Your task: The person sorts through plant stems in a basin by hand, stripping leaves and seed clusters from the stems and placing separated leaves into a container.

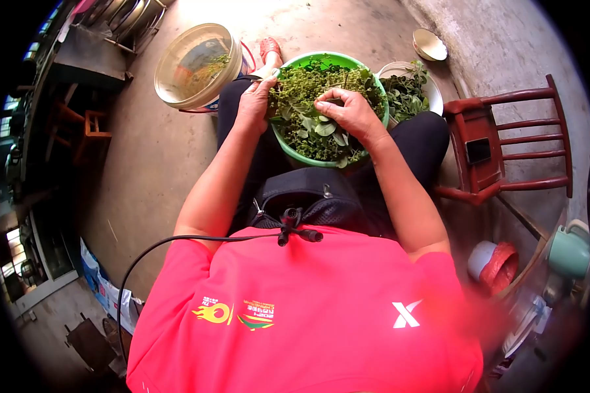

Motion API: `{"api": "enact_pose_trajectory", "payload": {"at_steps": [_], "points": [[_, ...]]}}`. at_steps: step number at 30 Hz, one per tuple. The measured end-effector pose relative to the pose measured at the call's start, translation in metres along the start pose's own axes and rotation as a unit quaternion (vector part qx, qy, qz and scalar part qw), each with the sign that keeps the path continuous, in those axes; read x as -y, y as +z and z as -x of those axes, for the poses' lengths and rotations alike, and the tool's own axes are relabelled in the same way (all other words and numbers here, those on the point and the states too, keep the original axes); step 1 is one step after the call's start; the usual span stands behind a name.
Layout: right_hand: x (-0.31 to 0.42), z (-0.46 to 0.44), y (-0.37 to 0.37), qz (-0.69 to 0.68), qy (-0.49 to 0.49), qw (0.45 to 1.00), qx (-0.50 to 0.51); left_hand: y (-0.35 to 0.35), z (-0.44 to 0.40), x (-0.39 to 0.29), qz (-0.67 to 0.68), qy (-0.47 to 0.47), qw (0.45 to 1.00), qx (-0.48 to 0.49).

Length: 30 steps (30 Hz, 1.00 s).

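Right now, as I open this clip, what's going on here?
A person is handling a heap of leafy green sprigs in a green basin between their knees. The left hand is at the basin's left edge; the right hand is over the heap, thumb and fingers close together. Whether either pinches a sprig is unclear. A pale bucket stands to the left, and a white container with more leafy stems to the right.

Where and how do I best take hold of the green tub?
I'd take the green tub by its rim, at the far and near edges, from above: the round lip shows there, the heaped greens look loose, and the legs and white basin crowd its sides.
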State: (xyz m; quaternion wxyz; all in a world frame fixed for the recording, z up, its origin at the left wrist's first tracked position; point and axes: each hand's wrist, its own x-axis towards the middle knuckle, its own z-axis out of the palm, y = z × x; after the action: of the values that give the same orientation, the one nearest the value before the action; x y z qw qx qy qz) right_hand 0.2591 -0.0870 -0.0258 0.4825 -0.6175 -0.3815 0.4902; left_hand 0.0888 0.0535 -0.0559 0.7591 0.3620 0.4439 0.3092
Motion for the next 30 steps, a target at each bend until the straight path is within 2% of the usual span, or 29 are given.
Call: {"api": "enact_pose_trajectory", "payload": {"at_steps": [4, 8, 11, 13, 16, 20, 24, 27, 29, 30], "points": [[-0.007, 0.001, 0.02, 0.083, -0.049, 0.993, -0.067, 0.0, -0.005, 0.006, 0.03, -0.003, 0.999, 0.022], [0.011, 0.004, 0.032, 0.237, 0.006, 0.968, -0.086, 0.012, 0.006, 0.005, 0.045, -0.023, 0.998, 0.033], [0.003, 0.002, 0.037, 0.275, -0.032, 0.956, -0.101, 0.008, 0.001, 0.01, 0.053, -0.045, 0.996, 0.059], [0.002, 0.003, 0.035, 0.264, -0.049, 0.958, -0.103, 0.014, 0.006, 0.007, 0.096, -0.04, 0.992, 0.068], [-0.001, 0.002, 0.029, 0.161, -0.058, 0.982, -0.085, 0.013, 0.011, 0.007, 0.136, -0.055, 0.986, 0.086], [0.0, 0.003, 0.024, 0.158, -0.045, 0.983, -0.086, 0.011, 0.008, 0.01, 0.141, -0.06, 0.984, 0.095], [0.005, 0.009, 0.017, 0.187, -0.079, 0.979, -0.017, 0.01, 0.011, 0.004, 0.164, -0.066, 0.979, 0.103], [0.004, 0.008, 0.013, 0.18, -0.089, 0.98, -0.005, 0.003, 0.007, 0.002, 0.169, -0.095, 0.973, 0.125], [0.005, 0.007, 0.008, 0.128, -0.094, 0.987, 0.023, 0.003, 0.007, 0.003, 0.151, -0.084, 0.978, 0.122], [0.007, 0.008, 0.006, 0.061, -0.081, 0.994, 0.043, 0.001, 0.01, -0.004, 0.137, -0.092, 0.974, 0.152]]}}
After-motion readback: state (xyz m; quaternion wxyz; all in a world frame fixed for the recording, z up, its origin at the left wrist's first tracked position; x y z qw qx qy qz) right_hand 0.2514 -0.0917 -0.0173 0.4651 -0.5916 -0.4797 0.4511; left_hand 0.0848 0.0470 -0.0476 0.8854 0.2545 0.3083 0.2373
